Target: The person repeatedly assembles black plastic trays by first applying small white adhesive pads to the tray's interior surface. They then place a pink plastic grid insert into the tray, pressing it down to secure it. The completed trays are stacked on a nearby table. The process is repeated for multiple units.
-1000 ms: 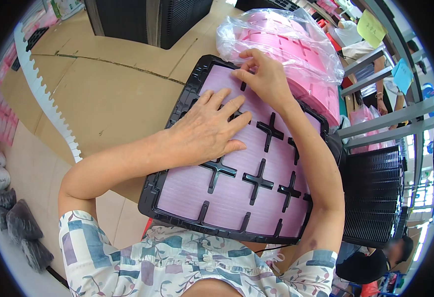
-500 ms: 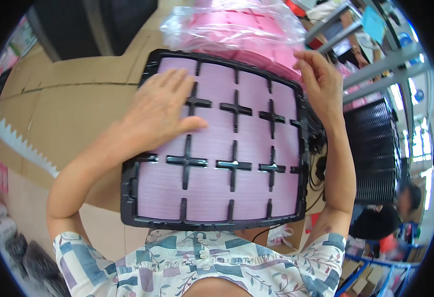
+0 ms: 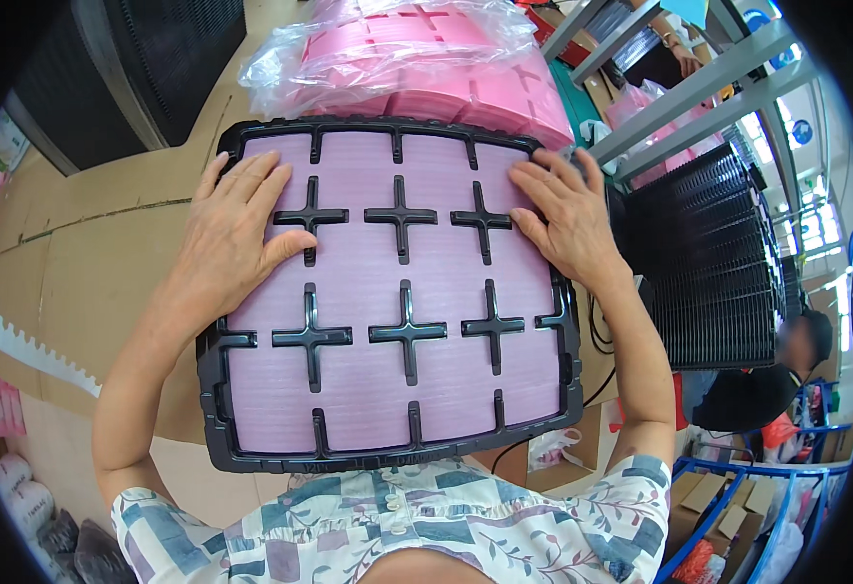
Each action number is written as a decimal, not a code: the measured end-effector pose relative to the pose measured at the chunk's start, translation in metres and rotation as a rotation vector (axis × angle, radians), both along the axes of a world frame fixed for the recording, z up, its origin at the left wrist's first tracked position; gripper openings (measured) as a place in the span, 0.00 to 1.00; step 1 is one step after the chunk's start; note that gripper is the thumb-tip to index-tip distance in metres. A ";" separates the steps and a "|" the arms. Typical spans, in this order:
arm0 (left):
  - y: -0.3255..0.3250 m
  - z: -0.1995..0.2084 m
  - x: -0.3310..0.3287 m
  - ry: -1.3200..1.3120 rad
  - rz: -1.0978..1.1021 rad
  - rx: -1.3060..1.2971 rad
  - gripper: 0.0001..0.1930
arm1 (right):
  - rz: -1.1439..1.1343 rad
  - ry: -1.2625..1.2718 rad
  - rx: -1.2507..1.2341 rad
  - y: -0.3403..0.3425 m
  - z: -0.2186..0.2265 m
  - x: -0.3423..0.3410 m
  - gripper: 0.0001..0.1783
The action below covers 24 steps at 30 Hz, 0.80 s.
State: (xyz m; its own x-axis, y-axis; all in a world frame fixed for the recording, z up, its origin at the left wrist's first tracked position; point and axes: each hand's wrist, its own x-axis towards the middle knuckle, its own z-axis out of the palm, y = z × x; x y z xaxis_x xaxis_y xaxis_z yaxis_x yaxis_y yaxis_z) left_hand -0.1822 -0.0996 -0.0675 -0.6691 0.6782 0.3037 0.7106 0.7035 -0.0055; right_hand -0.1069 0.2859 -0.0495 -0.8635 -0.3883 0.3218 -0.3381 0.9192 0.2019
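A black plastic tray (image 3: pixel 387 459) lies in front of me, lined with a lilac foam sheet (image 3: pixel 446 284). Black cross-shaped ridges (image 3: pixel 406 333) of the tray show through cutouts in the sheet. My left hand (image 3: pixel 224 232) rests with fingers spread on the upper left of the sheet and the tray's left edge, its thumb beside a cross. On the upper right, my right hand (image 3: pixel 574 219) touches the sheet's edge and the tray rim, fingers apart and slightly bent. Neither hand grips anything; each covers part of the tray's side.
Beyond the tray sits a stack of pink foam sheets (image 3: pixel 446 92) partly under clear plastic film (image 3: pixel 275 73). Black trays (image 3: pixel 713 258) are stacked at right, more black trays (image 3: pixel 178 63) at upper left. Cardboard (image 3: pixel 86 229) covers the table. Grey metal rails (image 3: pixel 679 97) and a person (image 3: pixel 757 389) are at right.
My right hand has come down from above the far right corner onto the sheet's right edge. My left hand has shifted to the tray's left edge, fingers more spread. The view has shifted.
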 end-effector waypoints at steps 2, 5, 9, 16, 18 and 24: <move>0.000 0.002 0.000 0.025 0.014 -0.008 0.36 | -0.034 0.069 0.013 0.000 0.003 0.000 0.26; -0.003 0.002 -0.003 0.011 0.018 0.034 0.32 | -0.037 0.039 0.013 -0.004 0.006 -0.004 0.26; -0.005 0.016 -0.012 -0.029 0.024 0.028 0.25 | -0.021 -0.049 -0.049 -0.001 0.011 -0.012 0.27; -0.011 -0.011 -0.021 0.201 0.014 0.122 0.16 | -0.003 -0.010 0.070 0.006 0.000 -0.013 0.30; -0.013 -0.009 -0.023 0.167 0.043 0.094 0.16 | 0.022 -0.039 0.065 0.010 -0.003 -0.021 0.30; -0.015 -0.017 -0.030 0.271 -0.064 0.218 0.12 | 0.114 -0.178 -0.379 0.046 -0.009 -0.032 0.23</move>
State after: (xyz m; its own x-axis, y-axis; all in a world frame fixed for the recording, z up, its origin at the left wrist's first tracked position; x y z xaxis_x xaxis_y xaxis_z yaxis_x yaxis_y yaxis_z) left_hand -0.2125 -0.1148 -0.0847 -0.5027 0.6155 0.6071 0.7464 0.6632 -0.0543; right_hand -0.1390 0.3316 -0.0585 -0.8768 -0.3676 0.3099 -0.4408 0.8720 -0.2130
